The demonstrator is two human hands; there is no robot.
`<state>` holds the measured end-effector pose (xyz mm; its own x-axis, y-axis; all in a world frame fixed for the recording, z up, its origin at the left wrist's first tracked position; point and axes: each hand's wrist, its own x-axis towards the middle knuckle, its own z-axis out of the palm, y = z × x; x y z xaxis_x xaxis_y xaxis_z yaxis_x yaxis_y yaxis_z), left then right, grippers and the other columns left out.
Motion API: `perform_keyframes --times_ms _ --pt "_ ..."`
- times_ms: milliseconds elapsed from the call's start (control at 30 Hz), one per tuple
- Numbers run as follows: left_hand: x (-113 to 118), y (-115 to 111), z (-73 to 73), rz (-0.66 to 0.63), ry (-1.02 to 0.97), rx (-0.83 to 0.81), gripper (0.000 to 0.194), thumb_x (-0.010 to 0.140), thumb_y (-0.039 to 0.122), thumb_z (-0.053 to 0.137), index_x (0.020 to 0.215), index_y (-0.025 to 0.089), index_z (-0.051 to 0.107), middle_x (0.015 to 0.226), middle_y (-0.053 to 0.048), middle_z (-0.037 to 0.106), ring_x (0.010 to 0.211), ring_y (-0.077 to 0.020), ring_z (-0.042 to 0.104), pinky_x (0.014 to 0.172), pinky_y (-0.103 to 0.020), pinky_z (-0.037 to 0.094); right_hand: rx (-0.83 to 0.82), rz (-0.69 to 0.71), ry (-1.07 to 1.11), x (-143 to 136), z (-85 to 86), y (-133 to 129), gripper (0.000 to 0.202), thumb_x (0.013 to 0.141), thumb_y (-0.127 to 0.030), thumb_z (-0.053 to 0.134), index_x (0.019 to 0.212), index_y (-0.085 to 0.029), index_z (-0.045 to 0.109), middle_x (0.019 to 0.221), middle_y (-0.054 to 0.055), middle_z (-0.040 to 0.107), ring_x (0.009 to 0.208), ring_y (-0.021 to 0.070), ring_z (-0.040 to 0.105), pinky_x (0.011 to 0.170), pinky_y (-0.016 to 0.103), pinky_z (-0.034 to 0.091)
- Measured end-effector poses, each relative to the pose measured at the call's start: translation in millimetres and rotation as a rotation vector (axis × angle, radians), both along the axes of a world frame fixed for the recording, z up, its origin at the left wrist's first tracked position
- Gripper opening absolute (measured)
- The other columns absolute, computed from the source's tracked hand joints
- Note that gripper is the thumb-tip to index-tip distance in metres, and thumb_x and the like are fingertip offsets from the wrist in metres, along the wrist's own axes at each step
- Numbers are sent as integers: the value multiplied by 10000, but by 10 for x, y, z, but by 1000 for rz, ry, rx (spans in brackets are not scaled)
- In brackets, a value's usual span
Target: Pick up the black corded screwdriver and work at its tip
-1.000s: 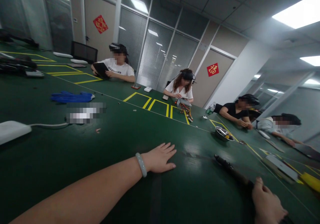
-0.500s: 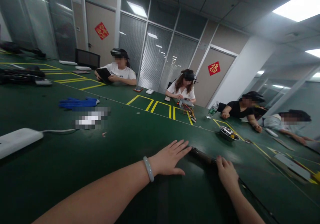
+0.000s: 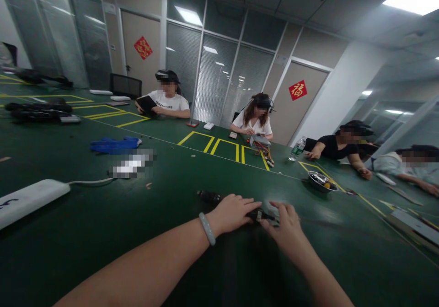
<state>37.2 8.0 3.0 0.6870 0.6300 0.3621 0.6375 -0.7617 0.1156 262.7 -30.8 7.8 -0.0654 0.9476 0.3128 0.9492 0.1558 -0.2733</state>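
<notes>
A long black rod-shaped tool [image 3: 210, 197] lies on the green table in front of me; its exact kind is not clear. My left hand [image 3: 236, 212], with a pale bangle at the wrist, covers the middle of it, fingers curved over the top. The narrow tip sticks out to the left of that hand. At the other end, where a small light label shows, my right hand [image 3: 284, 224] has thumb and fingers on either side of the tool. Part of the tool is hidden beneath my hands.
Left of me are a white power strip [image 3: 37, 201] with a cord and a blue glove [image 3: 115, 145]. A metal bowl [image 3: 321, 182] and a water bottle [image 3: 297, 149] stand to the right. Several people sit across the table, one near a metal box with coloured wires [image 3: 260, 143].
The tool has shifted left and now reaches under my left hand, which was flat with spread fingers beside its tip. My right hand has moved left, close to my left.
</notes>
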Motion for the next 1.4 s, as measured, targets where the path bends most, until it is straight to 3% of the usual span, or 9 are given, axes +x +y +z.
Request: perform_keyframes --times_ms 133,233,300,400,600,733,833,1100,1400 --pt "14 -7 32 -15 -15 -23 508 931 457 538 1407 340 402 1345 -24 562 1133 -244 560 915 -364 405 -361 -124 -199 314 340 -264 321 738 -494 649 918 -228 646 936 65 666 858 248 632 716 339 445" --pt "27 -18 54 -24 -18 -48 499 926 413 560 1397 328 419 1298 -36 589 1106 -241 572 926 -359 398 -472 -139 -293 284 371 -324 171 710 -356 684 823 -232 655 834 43 689 794 231 641 642 299 401" --pt "12 -26 85 -26 -13 -69 503 908 399 586 1381 322 434 1270 -40 602 1106 -243 574 932 -364 401 -438 -128 -310 217 330 -306 66 742 -231 625 802 -232 654 820 38 697 801 220 645 640 287 385" --pt "-83 -26 170 3 0 -119 486 866 368 629 1326 327 477 1202 -34 628 1068 -250 595 908 -378 425 -371 -124 -253 143 264 -269 161 768 -150 563 875 -233 650 819 37 701 781 203 648 634 274 383" --pt "-426 11 422 78 141 -274 415 775 262 646 1175 316 547 1047 -18 661 907 -233 642 741 -319 473 -286 -28 -39 -18 190 -285 228 826 -178 535 1011 -217 663 916 44 709 835 180 654 692 265 432" --pt "-424 -52 510 73 172 -241 370 738 329 685 1087 269 576 989 -26 653 865 -229 633 718 -310 475 -226 29 -11 -201 114 -302 176 845 -213 554 921 -248 708 922 34 707 834 192 653 714 291 450" --pt "-251 -127 464 60 105 -187 336 761 394 682 1049 254 581 1026 -21 637 900 -221 623 758 -315 474 -145 41 -47 -279 59 -285 141 833 -192 584 862 -238 714 900 40 696 844 205 645 766 317 457" --pt "17 -174 183 38 41 -83 79 878 250 555 952 224 568 965 -23 629 870 -198 613 740 -310 453 153 154 -121 -301 98 -173 172 934 -226 495 966 -220 664 957 52 650 939 203 587 886 336 436" --pt "-18 -130 166 40 25 -139 116 868 277 570 970 226 589 975 -18 648 885 -191 617 752 -294 450 115 269 -191 -317 -21 -137 179 930 -224 512 986 -229 682 961 48 647 913 191 588 867 331 448"
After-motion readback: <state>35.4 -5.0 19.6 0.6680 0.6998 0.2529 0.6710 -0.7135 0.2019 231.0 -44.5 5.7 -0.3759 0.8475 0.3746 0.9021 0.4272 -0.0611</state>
